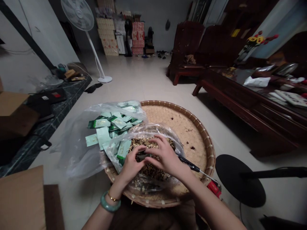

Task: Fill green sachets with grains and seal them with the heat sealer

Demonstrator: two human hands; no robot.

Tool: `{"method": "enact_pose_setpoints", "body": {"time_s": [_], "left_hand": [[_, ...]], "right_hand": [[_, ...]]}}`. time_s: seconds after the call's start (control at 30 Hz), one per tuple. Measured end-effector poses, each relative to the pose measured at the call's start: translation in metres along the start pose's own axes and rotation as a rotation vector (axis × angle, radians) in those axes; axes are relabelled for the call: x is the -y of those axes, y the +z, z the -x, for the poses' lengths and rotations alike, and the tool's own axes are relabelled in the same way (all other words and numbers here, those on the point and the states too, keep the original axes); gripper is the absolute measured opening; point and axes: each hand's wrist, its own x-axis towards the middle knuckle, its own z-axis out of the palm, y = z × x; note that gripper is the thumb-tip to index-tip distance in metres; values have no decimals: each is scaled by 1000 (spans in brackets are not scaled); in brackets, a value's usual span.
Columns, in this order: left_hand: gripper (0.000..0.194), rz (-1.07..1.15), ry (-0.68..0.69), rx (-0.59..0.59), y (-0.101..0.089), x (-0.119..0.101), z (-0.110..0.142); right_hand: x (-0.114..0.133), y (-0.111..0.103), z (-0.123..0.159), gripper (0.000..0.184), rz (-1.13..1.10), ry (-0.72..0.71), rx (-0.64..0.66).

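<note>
My left hand (132,164) and my right hand (166,157) meet over a clear plastic bag (178,143) of loose dried brown-and-yellow plant pieces (155,172). Both have curled fingers, thumbs close together, pinching a small sachet (142,157) that is mostly hidden by the fingers. Left of them, a second clear bag (79,156) spills many flat green sachets (103,134). One green sachet (123,149) lies right beside my left hand. Both bags rest on a round woven bamboo tray (199,127). A black-handled tool (189,163) with a thin metal shaft lies to the right of my right hand.
Dark crumbs (192,148) dot the tray's right side. A round black stand base (240,180) is at the right, and a red object (214,188) sits by the tray rim. Cardboard (22,198) stands at lower left, a white fan (105,79) beyond, a wooden table (230,108) at right.
</note>
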Motion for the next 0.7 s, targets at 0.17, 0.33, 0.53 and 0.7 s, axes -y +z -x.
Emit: {"method": "enact_pose_setpoints", "body": {"time_s": [0.17, 0.33, 0.53, 0.7], "left_hand": [[29, -251, 418, 20, -24, -3, 3], [6, -659, 496, 139, -51, -13, -5], [13, -831, 430, 300, -44, -31, -12], [12, -756, 437, 308, -42, -31, -13]], "right_hand": [[0, 5, -4, 15, 125, 24, 151], [0, 3, -6, 16, 257, -3, 300], [9, 9, -10, 14, 342, 30, 365], [12, 12, -10, 9, 374, 40, 318]]}}
